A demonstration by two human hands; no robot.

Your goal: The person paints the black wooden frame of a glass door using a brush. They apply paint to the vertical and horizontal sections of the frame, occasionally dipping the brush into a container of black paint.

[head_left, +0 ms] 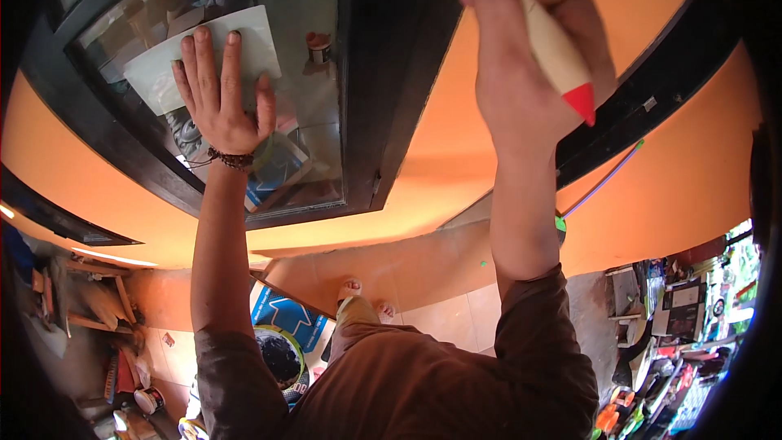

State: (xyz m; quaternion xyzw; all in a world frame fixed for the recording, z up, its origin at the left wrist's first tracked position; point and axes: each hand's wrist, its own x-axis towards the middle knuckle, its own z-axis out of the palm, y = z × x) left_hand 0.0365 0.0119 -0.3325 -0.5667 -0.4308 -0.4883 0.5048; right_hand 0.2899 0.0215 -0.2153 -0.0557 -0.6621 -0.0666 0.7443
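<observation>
My left hand (221, 106) lies flat with its fingers spread, pressing a white sheet (149, 75) against the glass pane (300, 12) of a window. A wide black frame (387, 57) borders that pane. Higher up and to the right, my right hand (509, 73) is closed around a paintbrush (554, 53) with a pale wooden handle and a red tip. The handle's red end points down toward my forearm. Only a bit of the brush's head end shows at the top edge, and its bristles are cut off there, beside the frame and the orange wall (444, 151).
Below, a bucket (281, 356) with dark contents stands near a blue printed box (287, 318) and my feet. A thin purple stick (607, 179) leans at the wall. Wooden furniture (98, 305) is at the left, with cluttered goods (676, 318) at the right.
</observation>
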